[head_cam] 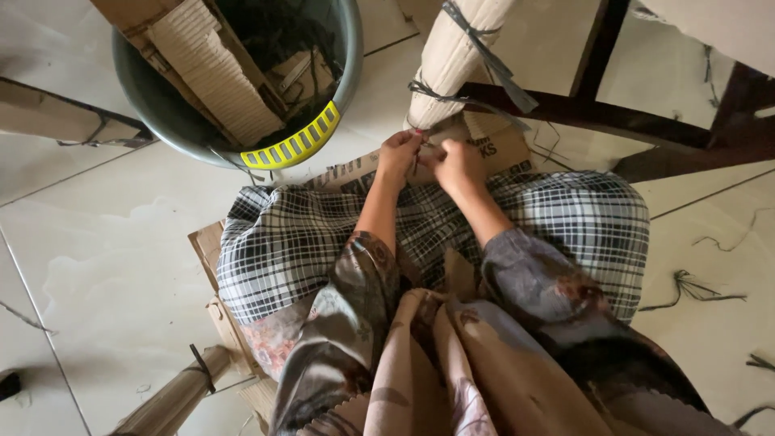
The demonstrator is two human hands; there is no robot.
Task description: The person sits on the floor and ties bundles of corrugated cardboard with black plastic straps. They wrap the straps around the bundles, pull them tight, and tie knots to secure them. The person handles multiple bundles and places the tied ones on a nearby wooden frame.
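hands [400, 153] and [457, 161] meet at the near end of the pale rolled bundle [448, 60], my left grip and right grip both pinched on its dark binding strip [428, 133], which i judge needs steady tension next.

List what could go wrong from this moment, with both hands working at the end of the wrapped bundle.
1. The left hand and right hand pinch close together at the cream wrapped bundle; whatever they grip is hidden, so a slip could nick a finger.
2. The dark straps look loose and might come undone.
3. Loose dark strands on the tile floor may snag or trip someone.
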